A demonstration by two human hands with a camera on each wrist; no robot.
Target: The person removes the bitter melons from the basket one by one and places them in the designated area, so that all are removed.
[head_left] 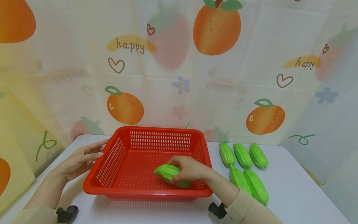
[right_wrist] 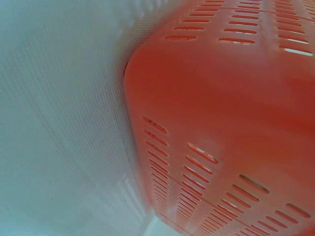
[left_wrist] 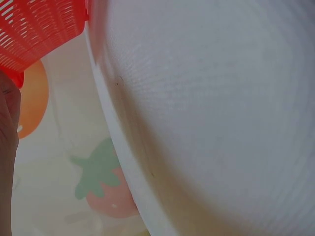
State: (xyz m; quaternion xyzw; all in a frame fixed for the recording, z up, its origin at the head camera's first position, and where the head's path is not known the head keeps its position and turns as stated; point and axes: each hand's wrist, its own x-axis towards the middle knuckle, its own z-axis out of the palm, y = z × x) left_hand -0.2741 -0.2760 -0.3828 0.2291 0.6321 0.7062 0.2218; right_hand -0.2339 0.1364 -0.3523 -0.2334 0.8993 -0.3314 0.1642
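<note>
My right hand reaches over the near right side of a red plastic basket. It grips a bright green ridged gourd, thumb on the near side and fingers over the top. The gourd's pointed tip faces left, low inside the basket; the palm hides part of its right end. At the basket's left rim, my left hand touches the outer side with fairly straight fingers. The left wrist view catches only the edge of that hand beside the rim. Slotted red basket wall fills much of the right wrist view.
Several more green gourds lie in two rows on the white table, right of the basket. A fruit-printed curtain hangs behind the table. Black wrist straps show at both sleeves.
</note>
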